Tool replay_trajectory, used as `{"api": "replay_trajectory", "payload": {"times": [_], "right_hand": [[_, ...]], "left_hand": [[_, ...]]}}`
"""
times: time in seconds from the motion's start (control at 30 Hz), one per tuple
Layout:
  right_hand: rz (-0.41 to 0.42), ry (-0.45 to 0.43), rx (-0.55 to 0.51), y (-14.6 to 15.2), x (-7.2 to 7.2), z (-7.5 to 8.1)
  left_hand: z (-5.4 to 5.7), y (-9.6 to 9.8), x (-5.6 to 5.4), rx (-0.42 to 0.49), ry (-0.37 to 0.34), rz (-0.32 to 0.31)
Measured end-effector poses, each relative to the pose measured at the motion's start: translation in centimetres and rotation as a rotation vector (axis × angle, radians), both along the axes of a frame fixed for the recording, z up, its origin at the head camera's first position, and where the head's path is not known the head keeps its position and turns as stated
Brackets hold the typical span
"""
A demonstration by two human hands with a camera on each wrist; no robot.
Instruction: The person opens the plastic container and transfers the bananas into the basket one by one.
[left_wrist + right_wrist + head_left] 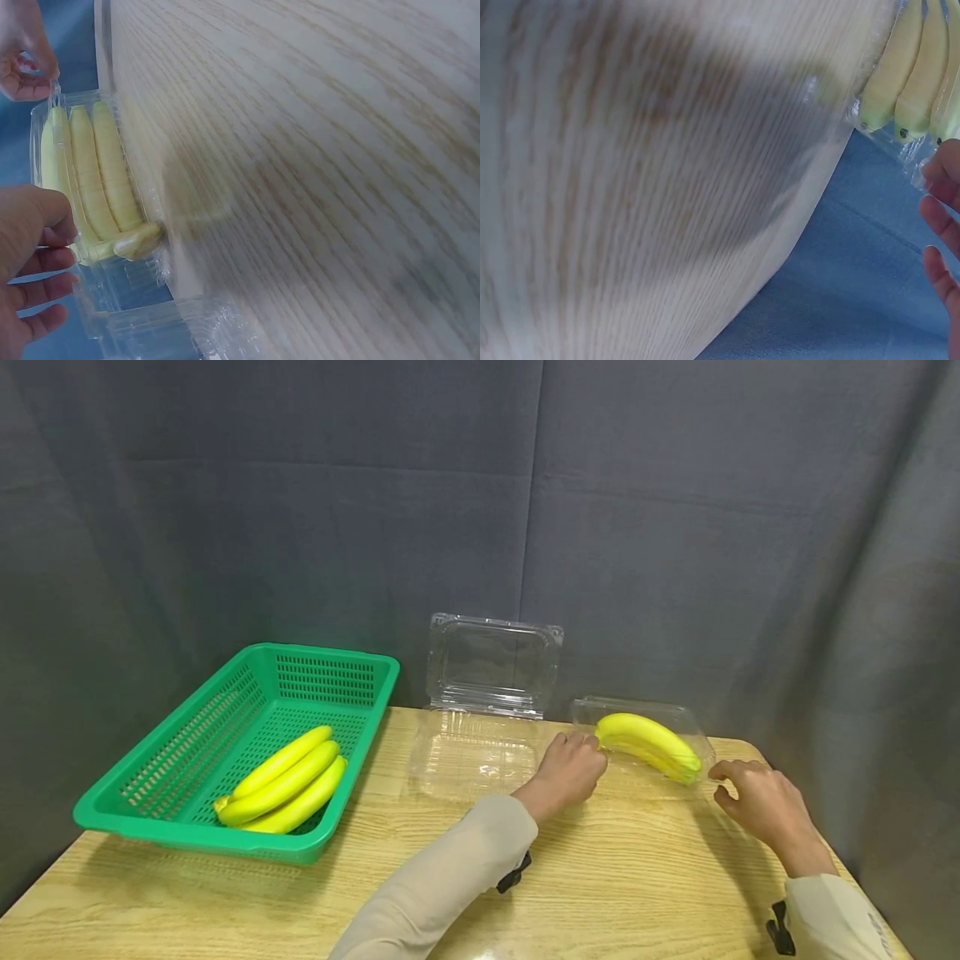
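A bunch of yellow bananas [648,742] lies in a clear plastic clamshell container [708,747] at the table's far right. In the left wrist view, several bananas [91,172] show side by side through the clear plastic. My left hand [570,770] grips the container's left edge, its fingers curled beside the stem end. At the opposite end, my right hand [765,802] pinches the container's right edge between thumb and forefinger. The right wrist view shows the right fingertips [934,174] at the plastic corner, close to the banana tips.
A second clear clamshell [480,752] stands left of my left hand, its lid [495,664] raised upright. A green perforated basket [360,752] at the left holds another banana bunch [288,785]. Grey curtain [480,510] hangs right behind the wooden table [622,893].
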State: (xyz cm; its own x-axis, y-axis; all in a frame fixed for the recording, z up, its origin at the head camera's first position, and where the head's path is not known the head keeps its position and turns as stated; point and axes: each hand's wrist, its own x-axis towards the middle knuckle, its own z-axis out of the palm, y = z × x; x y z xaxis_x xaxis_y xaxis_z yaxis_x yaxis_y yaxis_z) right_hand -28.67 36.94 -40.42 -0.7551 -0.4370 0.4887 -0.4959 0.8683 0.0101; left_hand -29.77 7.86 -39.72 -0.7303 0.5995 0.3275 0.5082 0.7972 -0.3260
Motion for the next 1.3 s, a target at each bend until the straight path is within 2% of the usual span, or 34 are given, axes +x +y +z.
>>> {"api": "replay_trajectory", "payload": {"times": [0.23, 0.43, 0.77, 1.07, 1.3], "right_hand": [[-0.019, -0.003, 0.008, -0.1, 0.3, 0.0], [-0.02, 0.004, 0.009, -0.1, 0.5, 0.0], [-0.027, -0.014, 0.018, -0.3, 0.7, 0.3], [0.063, 0.109, 0.095, -0.5, 0.6, 0.3], [0.068, 0.081, 0.095, -0.7, 0.6, 0.7]], "left_hand": [[0.1, 0.2, 0.1, -0.051, -0.013, -0.01], [0.2, 0.1, 0.3, -0.119, 0.048, -0.04], [0.6, -0.1, 0.3, -0.101, 0.041, -0.064], [1.1, -0.7, 0.3, -0.081, 0.012, -0.07], [1.2, -1.0, 0.3, -0.078, 0.042, -0.061]]}}
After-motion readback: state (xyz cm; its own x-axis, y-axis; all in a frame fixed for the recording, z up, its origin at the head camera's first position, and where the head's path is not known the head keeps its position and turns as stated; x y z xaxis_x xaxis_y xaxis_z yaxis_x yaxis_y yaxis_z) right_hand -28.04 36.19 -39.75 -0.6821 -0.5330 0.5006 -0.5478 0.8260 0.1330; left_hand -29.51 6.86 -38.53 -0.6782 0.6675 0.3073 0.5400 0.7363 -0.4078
